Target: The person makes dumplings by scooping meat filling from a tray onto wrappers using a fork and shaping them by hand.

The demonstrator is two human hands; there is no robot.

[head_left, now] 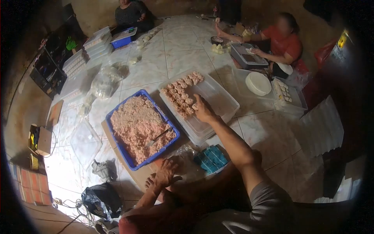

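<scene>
My right hand (202, 110) reaches over a clear plastic tray (222, 102), its index finger stretched out beside rows of small meat lumps (177, 93). The fingertips are next to the last lumps, and nothing is plainly held. My left hand (166, 173) is near the lower edge of a blue tray (175, 136), fingers spread and nothing visible in them. Pinkish minced meat (136, 117) fills the blue tray. A metal utensil (151, 142) rests on the meat at the right side.
A teal cloth (210, 159) lies near my right arm. A person in red (286, 45) sits at the upper right beside a grey container (247, 56); another person (128, 15) sits at the back. Clear lids, plastic bags, a black bag (102, 201) and cables surround the left side.
</scene>
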